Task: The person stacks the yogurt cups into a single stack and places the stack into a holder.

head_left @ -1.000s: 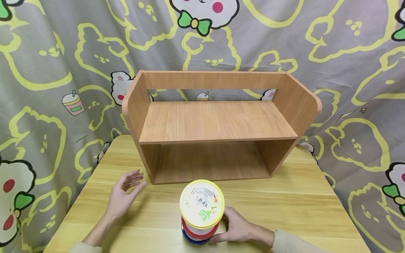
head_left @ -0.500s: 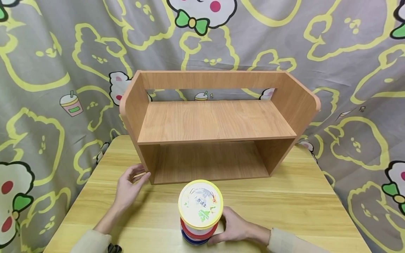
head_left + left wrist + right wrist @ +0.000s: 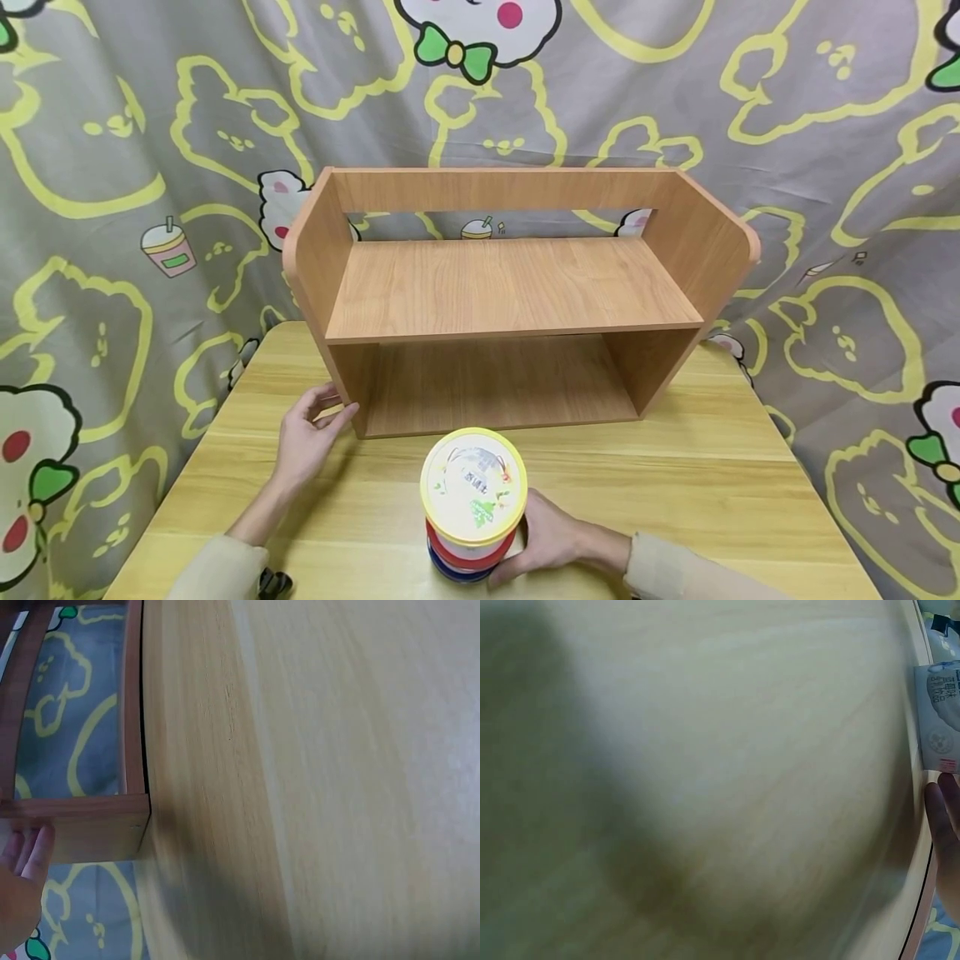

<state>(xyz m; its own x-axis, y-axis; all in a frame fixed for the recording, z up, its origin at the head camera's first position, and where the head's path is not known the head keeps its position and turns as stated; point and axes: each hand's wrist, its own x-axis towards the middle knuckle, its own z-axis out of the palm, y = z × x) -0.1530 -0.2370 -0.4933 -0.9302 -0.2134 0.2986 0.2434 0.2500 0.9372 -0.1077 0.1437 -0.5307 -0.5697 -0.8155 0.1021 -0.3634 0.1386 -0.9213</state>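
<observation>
A stack of round tubs (image 3: 474, 487) stands upright near the table's front edge. The top lid has a yellow rim and a printed fruit design; red and blue rims show beneath. My right hand (image 3: 551, 537) cups the stack's lower right side, thumb in front and fingers behind. In the right wrist view its fingers (image 3: 941, 825) meet the printed wall of a tub (image 3: 939, 735). My left hand (image 3: 303, 442) touches the lower left side panel of a two-tier wooden shelf (image 3: 510, 283), with its thumb at the front edge. The left wrist view shows straightish fingertips (image 3: 37, 851) against that panel.
The shelf stands on a light wooden table (image 3: 675, 500), just behind the tubs. Both its tiers show bare boards. A grey curtain (image 3: 847, 333) with yellow cartoon outlines hangs behind and at both sides. A small black object (image 3: 274, 583) lies beside the left sleeve.
My left hand has moved right and slightly forward, from beside the shelf to touching its left panel. The right hand stays at the tubs, with only a slight shift.
</observation>
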